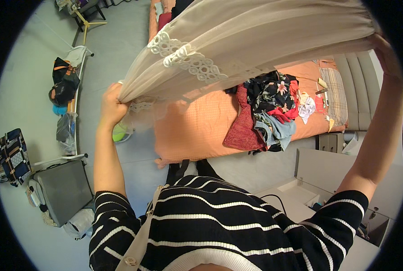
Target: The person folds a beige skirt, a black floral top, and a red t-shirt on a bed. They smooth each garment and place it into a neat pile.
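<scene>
Stretched between my two raised hands is a sheer cream cloth with white lace trim (pixel 255 38); whether it is a garment or a curtain I cannot tell. At the left, my left hand (pixel 113 105) is closed around one gathered edge. My right hand (pixel 386 56), higher up at the far right, grips the bunched other end; its fingers are partly hidden by the fabric and the dark rim. Beyond and below the cloth lies a heap of clothes (pixel 273 101) on the bed: a black floral piece, red pieces and a light blue one.
An orange-covered bed (pixel 197 140) stands in front of me, with a striped pillow (pixel 334 97) by the padded headboard (pixel 352 86). On the left are a white rack (pixel 78 104) with caps and bags, and a grey suitcase (pixel 66 189). White cabinetry (pixel 321 167) with a pulled-out drawer is at the right.
</scene>
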Tool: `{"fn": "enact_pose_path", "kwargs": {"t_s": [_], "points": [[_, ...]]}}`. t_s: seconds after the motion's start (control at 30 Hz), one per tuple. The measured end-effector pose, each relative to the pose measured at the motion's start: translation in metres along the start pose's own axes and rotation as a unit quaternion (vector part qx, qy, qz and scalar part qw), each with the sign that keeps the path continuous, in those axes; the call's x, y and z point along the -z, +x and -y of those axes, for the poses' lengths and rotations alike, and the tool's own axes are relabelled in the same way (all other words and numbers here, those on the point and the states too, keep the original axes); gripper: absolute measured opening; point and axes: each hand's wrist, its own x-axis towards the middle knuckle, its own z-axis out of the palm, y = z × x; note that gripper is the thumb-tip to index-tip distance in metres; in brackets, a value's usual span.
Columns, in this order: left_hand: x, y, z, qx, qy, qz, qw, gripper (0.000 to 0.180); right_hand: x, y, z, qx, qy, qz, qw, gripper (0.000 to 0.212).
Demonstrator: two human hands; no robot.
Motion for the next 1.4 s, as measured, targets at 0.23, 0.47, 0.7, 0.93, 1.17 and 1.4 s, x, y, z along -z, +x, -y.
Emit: {"fn": "enact_pose_path", "kwargs": {"t_s": [0.23, 0.47, 0.7, 0.93, 1.17, 1.4], "points": [[-0.043, -0.032, 0.020, -0.029, 0.132, 0.068, 0.988, 0.036, -0.045, -0.047, -0.168, -0.078, -0.054, -0.045, 0.995, 0.021], [-0.222, -0.126, -0.016, -0.078, 0.027, 0.284, 0.955, 0.027, -0.107, -0.167, -0.305, -0.017, -0.283, -0.067, 0.957, 0.010], [-0.320, -0.199, -0.011, -0.076, 0.000, 0.468, 0.880, 0.023, -0.158, -0.259, -0.362, -0.146, -0.375, 0.029, 0.915, 0.009], [-0.308, -0.148, 0.019, 0.067, -0.019, 0.575, 0.815, 0.037, -0.184, -0.338, -0.377, -0.273, -0.344, -0.025, 0.898, 0.007], [-0.354, -0.004, 0.004, -0.073, 0.130, 0.366, 0.918, 0.045, -0.220, -0.415, -0.396, -0.352, -0.350, -0.021, 0.868, 0.006], [-0.372, -0.059, -0.018, -0.094, 0.115, 0.458, 0.877, 0.076, -0.231, -0.420, -0.394, -0.411, -0.314, -0.037, 0.855, 0.011]]}}
